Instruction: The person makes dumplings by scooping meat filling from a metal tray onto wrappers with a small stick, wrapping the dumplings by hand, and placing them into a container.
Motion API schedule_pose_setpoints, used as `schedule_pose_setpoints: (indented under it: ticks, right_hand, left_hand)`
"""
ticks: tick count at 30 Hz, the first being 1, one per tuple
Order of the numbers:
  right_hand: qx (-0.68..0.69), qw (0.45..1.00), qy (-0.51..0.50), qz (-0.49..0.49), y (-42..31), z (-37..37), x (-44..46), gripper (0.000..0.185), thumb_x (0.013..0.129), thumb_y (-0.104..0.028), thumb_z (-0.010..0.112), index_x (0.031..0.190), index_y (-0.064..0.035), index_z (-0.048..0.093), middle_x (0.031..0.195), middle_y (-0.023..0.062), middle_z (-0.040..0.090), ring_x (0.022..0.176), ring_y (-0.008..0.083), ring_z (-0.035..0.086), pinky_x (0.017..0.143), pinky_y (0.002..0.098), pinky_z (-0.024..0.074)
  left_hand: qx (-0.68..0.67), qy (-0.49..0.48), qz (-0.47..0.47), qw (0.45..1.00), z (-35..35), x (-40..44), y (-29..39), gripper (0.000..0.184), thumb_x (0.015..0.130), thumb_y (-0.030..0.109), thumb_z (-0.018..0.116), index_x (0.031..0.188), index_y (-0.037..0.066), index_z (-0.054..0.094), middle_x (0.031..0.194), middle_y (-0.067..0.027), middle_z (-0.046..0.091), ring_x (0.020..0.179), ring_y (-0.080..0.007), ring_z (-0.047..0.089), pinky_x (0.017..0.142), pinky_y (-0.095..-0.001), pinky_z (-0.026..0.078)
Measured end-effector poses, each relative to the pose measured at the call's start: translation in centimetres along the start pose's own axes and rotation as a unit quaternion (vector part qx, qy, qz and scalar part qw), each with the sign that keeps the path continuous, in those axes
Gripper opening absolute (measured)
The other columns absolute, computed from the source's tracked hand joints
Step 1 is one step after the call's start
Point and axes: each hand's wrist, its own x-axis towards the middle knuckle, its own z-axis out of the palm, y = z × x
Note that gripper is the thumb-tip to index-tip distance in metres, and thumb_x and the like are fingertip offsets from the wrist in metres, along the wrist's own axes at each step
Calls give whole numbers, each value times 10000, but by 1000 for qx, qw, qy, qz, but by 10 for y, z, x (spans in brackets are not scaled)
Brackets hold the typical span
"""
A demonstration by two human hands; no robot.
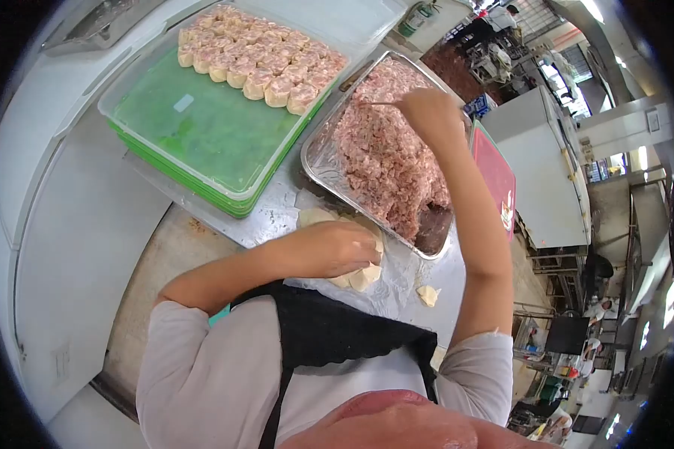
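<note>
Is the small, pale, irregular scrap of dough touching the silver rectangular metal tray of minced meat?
Apart. The head view shows a visible gap between the pale dough scrap and the nearest rim of the silver metal tray.

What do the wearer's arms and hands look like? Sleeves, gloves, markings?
Short, pale grey-white fabric sleeves leave both forearms bare. Left hand and right hand are ungloved. No watch, bracelet or markings visible on either arm. Over the shirt, a black fabric apron with dark straps.
</note>
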Motion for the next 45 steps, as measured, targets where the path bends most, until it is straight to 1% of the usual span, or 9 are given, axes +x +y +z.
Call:
schedule_pose_setpoints:
  ticks: [10, 14, 26, 30, 35, 39, 41, 43, 45]
  right_hand:
    - [-13, 994, -80, -74, -61, 1, -10, 117, 758, -129, 599, 718, -104, 706, 721, 87, 691, 657, 261, 685, 524, 368, 511]
    - [48, 995, -72, -46, -79, 2, -57, 193, 817, -217, 587, 701, -94, 681, 672, 106, 667, 617, 262, 671, 519, 390, 511]
    - [384, 919, -21, 90, -80, 0, -147, 340, 930, -369, 527, 807, -87, 672, 740, 160, 655, 695, 348, 647, 625, 476, 506]
    - [187, 976, -57, 94, -77, -3, -124, 264, 857, -247, 541, 717, -78, 687, 701, 168, 662, 676, 323, 671, 613, 425, 531]
    - [253, 964, -80, 32, -104, -5, -127, 354, 931, -308, 474, 804, -47, 676, 805, 197, 659, 773, 376, 644, 707, 475, 503]
    - [461, 881, -43, 97, -94, 11, -150, 352, 927, -294, 516, 862, 10, 682, 804, 210, 662, 754, 340, 651, 692, 429, 497]
    - [535, 837, -36, 105, -85, 20, -160, 370, 929, -292, 523, 863, 41, 671, 782, 192, 678, 719, 308, 659, 660, 409, 495]
    - [677, 717, -25, 167, -80, 19, -168, 355, 942, -301, 555, 928, 33, 675, 740, 101, 666, 659, 175, 606, 625, 333, 473]
    - [710, 668, -33, 221, -69, 15, -176, 353, 959, -289, 549, 887, 35, 670, 676, 6, 585, 640, 87, 509, 579, 270, 427]
  left_hand:
    - [60, -27, -39, 997, 50, -7, -53, 360, 761, 262, 709, 1063, 81, 636, 1038, -109, 540, 1015, -318, 508, 905, -396, 419]
    - [-20, -22, -64, 998, 44, -7, -51, 316, 774, 271, 694, 1028, 87, 649, 1053, -104, 549, 999, -316, 506, 900, -397, 417]
    - [135, 61, -56, 987, 49, -9, -30, 202, 812, 271, 671, 898, 88, 670, 1004, -77, 581, 955, -298, 530, 857, -404, 442]
    - [112, 25, -126, 985, 52, -8, -33, 207, 824, 254, 661, 914, 69, 681, 984, -79, 592, 966, -302, 531, 864, -402, 442]
    - [110, 76, -101, 986, 56, -10, -32, 213, 832, 238, 658, 915, 46, 697, 963, -81, 622, 944, -303, 538, 845, -387, 452]
    - [83, 99, -82, 988, 44, -1, -28, 186, 836, 193, 660, 928, 35, 692, 928, -86, 630, 887, -277, 578, 793, -362, 472]
    - [-26, 159, -167, 973, 37, 8, -22, 167, 822, 149, 673, 930, 21, 685, 881, -87, 637, 817, -228, 619, 739, -324, 485]
    - [-53, 205, -145, 966, 30, 16, -21, 139, 843, 124, 674, 925, 11, 681, 883, -57, 657, 783, -150, 623, 707, -271, 488]
    - [-399, 221, -251, 854, 22, 25, -16, 153, 885, 131, 652, 977, 10, 665, 927, -36, 661, 807, -106, 616, 710, -235, 496]
